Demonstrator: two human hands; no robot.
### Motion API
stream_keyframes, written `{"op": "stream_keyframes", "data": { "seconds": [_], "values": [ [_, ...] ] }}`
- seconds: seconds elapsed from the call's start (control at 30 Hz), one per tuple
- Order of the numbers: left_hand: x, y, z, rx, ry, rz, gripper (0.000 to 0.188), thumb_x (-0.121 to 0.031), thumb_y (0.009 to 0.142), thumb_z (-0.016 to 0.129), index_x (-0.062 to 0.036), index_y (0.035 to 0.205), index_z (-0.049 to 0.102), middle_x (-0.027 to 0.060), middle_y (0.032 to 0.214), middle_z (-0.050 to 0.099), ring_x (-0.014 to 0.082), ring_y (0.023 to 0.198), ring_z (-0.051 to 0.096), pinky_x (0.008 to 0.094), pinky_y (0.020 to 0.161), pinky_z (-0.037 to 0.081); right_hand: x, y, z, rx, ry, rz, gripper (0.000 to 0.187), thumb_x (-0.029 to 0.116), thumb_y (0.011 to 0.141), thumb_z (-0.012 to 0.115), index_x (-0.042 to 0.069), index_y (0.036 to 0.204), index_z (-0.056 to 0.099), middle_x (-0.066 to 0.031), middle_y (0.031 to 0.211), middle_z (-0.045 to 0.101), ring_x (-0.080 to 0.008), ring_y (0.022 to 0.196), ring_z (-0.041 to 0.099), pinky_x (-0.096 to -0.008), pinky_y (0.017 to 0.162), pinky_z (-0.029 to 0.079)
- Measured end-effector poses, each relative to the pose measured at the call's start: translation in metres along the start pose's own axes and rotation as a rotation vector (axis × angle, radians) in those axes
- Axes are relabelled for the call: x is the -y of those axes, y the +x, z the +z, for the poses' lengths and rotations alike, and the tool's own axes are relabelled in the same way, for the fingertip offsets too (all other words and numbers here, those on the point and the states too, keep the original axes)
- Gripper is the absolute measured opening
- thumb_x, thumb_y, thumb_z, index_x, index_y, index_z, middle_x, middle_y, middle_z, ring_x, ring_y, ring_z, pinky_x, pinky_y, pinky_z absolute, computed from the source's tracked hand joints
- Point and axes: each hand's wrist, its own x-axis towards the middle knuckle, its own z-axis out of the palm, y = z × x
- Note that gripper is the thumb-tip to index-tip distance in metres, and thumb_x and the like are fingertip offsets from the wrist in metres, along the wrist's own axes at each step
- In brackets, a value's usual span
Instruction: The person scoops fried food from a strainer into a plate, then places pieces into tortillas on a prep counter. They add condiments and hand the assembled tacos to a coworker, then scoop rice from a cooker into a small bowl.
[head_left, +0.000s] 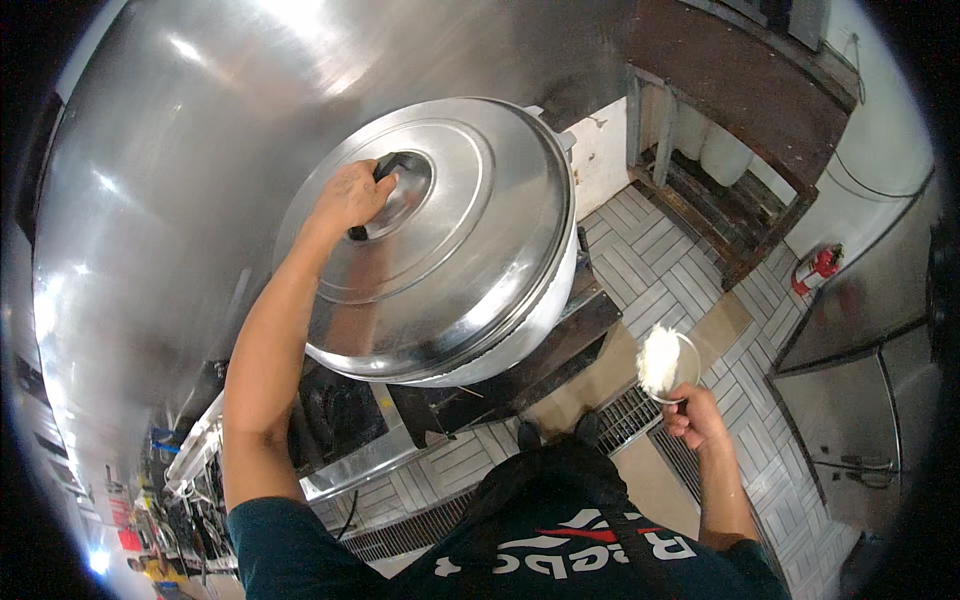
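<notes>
My left hand (350, 195) is closed around the black handle (387, 164) of a large round metal lid (455, 265). The lid sits on a wide, pale metal pot (535, 325), slightly tilted in this view; I cannot see inside. Low on the right, my right hand (697, 418) grips the near edge of a small round dish (691, 362). White cooked rice (657, 358) is heaped on it, away from the pot. The fingers cover part of the dish's rim.
The pot stands on a dark stove (340, 410) against a shiny steel wall (190, 200). Right of it are a brown wooden table (745, 80), a red fire extinguisher (818, 268) and a steel cabinet (850, 420). Floor grates (630, 415) run near my feet.
</notes>
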Motion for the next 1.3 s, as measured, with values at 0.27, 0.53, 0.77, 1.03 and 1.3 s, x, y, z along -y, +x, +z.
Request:
{"op": "stream_keyframes", "data": {
  "seconds": [0.27, 0.53, 0.77, 1.03, 1.3],
  "values": [
    [0.004, 0.009, 0.027, 0.067, -0.161, -0.006, 0.046, -0.043, 0.095, 0.061, -0.0005, 0.108, 0.074, 0.0236, 0.09, 0.073, 0.0326, 0.088, 0.073, 0.0469, 0.077, 0.055, -0.06, 0.019, 0.0, -0.022, -0.11, 0.138, 0.016, 0.015, 0.089, 0.054, 0.007, 0.076, 0.048, -0.0021, 0.058, 0.046, -0.0103, 0.04, 0.035, -0.0277, 0.037, 0.029],
    [0.015, -0.152, -0.036, -0.495, -0.317, -0.12, 0.057, -0.047, 0.082, 0.074, 0.0001, 0.113, 0.069, 0.0232, 0.114, 0.068, 0.039, 0.111, 0.066, 0.0477, 0.094, 0.053, -0.121, 0.06, -0.004, 0.287, -0.65, 0.099, 0.018, 0.023, 0.082, 0.068, 0.008, 0.076, 0.06, -0.0048, 0.065, 0.061, -0.0122, 0.049, 0.054, -0.0281, 0.045, 0.046],
    [0.11, -0.602, 0.052, -0.651, -0.604, -0.391, 0.025, -0.03, 0.089, 0.07, -0.0075, 0.095, 0.063, 0.0139, 0.088, 0.063, 0.0359, 0.085, 0.064, 0.046, 0.073, 0.051, -0.279, 0.111, 0.076, 0.892, -1.181, -0.218, 0.013, 0.015, 0.08, 0.07, 0.004, 0.083, 0.065, -0.009, 0.072, 0.066, -0.0145, 0.064, 0.062, -0.032, 0.061, 0.053],
    [0.028, -0.992, 0.119, -0.293, -0.96, -1.3, 0.039, -0.036, 0.094, 0.069, -0.0001, 0.108, 0.068, 0.0174, 0.1, 0.072, 0.0337, 0.095, 0.069, 0.0427, 0.083, 0.054, -0.536, 0.01, 0.277, 0.978, -1.26, 0.526, 0.025, 0.021, 0.085, 0.057, 0.004, 0.103, 0.058, -0.0098, 0.073, 0.06, -0.0171, 0.055, 0.051, -0.0345, 0.052, 0.043],
    [0.11, -1.163, 0.066, -0.503, -0.903, -1.471, 0.036, -0.035, 0.098, 0.066, -0.0029, 0.116, 0.068, 0.0171, 0.105, 0.073, 0.0302, 0.098, 0.07, 0.0415, 0.085, 0.055, -0.765, -0.041, 0.406, 0.742, -1.302, 0.816, 0.023, 0.019, 0.085, 0.057, 0.006, 0.104, 0.06, -0.0082, 0.079, 0.063, -0.0163, 0.059, 0.053, -0.0337, 0.056, 0.047]
  ]
}}
